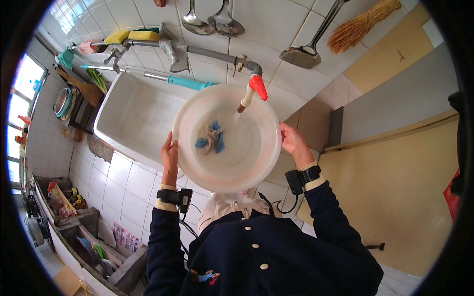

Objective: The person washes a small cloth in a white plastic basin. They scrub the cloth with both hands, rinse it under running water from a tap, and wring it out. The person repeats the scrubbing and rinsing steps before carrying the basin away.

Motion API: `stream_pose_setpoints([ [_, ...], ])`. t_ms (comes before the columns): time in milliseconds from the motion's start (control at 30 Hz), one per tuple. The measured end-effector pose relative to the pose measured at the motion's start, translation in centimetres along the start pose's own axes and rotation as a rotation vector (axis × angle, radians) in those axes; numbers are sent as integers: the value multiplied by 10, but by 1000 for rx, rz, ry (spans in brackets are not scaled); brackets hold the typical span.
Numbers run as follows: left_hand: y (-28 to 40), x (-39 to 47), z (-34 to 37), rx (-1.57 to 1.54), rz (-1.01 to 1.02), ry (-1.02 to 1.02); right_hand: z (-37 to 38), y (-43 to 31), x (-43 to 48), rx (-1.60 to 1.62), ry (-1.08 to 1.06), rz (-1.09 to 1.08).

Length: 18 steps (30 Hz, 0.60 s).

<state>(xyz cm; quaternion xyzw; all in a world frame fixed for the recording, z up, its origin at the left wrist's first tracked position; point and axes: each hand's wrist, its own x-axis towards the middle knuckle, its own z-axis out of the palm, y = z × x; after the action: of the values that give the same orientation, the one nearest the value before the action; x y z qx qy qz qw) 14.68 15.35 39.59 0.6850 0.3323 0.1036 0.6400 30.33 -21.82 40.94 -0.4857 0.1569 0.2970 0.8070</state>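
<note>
Both my hands hold a large white plastic basin [237, 174] by opposite sides of its rim. My left hand [170, 157] grips the left side, thumb and fingers at the edge. At the right side is my right hand [295, 143], its fingertips partly hidden by the rim. A wet cloth [211, 138], blue and greyish brown, lies crumpled in the basin's left half. Over the basin's upper right hangs a tap [247, 97] with a red covering, and water appears to run from it into the basin.
A white rectangular sink [142, 107] stands to the left, under a grey pipe [214, 53] bearing yellow sponges [143, 36] and a silvery cloth [177, 55]. Metal ladles [226, 24], a spatula [301, 55] and a straw brush [357, 29] hang above. A yellowish door [381, 185] is at right.
</note>
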Motion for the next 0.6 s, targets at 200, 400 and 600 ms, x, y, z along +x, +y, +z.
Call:
stream_pose_setpoints([
  [200, 0, -3, 5, -166, 111, 8, -2, 2, 4, 25, -27, 19],
  [400, 0, -2, 4, -118, 71, 5, -10, 4, 8, 3, -17, 19],
  [600, 4, -2, 3, 18, 57, -18, -12, 8, 12, 17, 24, 18],
])
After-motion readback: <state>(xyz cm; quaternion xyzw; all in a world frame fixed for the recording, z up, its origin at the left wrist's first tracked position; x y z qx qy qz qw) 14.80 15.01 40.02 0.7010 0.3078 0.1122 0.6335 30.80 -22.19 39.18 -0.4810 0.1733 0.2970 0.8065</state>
